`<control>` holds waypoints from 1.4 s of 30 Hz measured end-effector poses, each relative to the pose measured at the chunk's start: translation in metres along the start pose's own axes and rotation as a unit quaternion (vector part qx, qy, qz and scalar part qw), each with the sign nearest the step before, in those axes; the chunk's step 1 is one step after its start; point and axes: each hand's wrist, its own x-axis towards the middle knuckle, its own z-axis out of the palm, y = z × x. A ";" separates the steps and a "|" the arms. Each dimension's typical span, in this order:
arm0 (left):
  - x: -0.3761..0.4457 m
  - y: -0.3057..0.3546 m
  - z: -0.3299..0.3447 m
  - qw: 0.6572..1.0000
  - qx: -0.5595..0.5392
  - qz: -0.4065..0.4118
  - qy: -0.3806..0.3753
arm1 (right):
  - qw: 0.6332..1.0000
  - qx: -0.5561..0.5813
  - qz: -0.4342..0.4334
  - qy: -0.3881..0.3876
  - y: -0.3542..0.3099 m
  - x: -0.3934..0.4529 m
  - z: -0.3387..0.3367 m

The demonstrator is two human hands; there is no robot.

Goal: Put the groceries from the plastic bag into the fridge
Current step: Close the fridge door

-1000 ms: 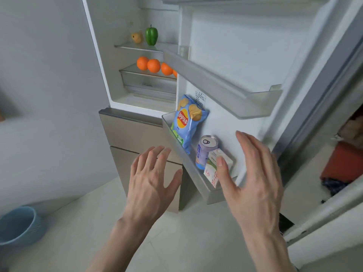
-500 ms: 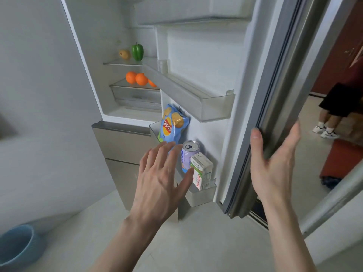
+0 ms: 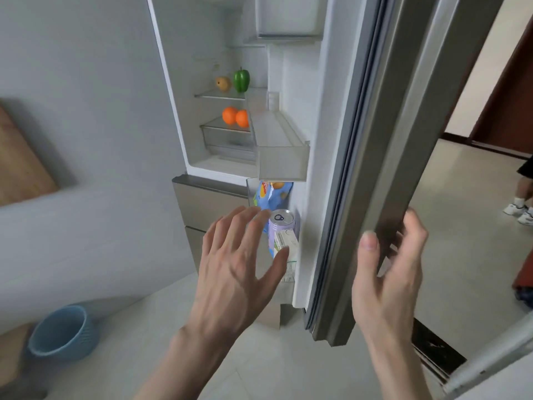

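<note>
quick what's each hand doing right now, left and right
Left hand: open, fingers spread, holding nothing, in front of the lower door shelf.
Right hand: thumb and curled fingers gripping the edge of the fridge door.

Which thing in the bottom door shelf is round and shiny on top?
The purple can, with its silver lid and pull tab. The blue chip bag behind is crinkly; the white carton in front is boxy.

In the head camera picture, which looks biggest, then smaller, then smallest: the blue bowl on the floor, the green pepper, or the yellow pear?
1. blue bowl, though it sits nearer the camera, which adds to its size
2. green pepper
3. yellow pear, beside the pepper on the same shelf, so that comparison is fair
</note>
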 end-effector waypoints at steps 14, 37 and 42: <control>-0.014 -0.043 -0.055 0.994 0.040 -0.063 0.081 | 0.975 0.076 -0.051 -0.203 -0.017 -0.019 0.090; 0.029 -0.186 -0.037 0.971 0.047 -0.226 0.066 | 0.879 -0.151 -0.210 -0.400 -0.005 0.027 0.289; 0.057 -0.235 -0.021 0.967 -0.002 -0.235 0.097 | 0.880 -0.194 -0.229 -0.368 0.007 0.054 0.333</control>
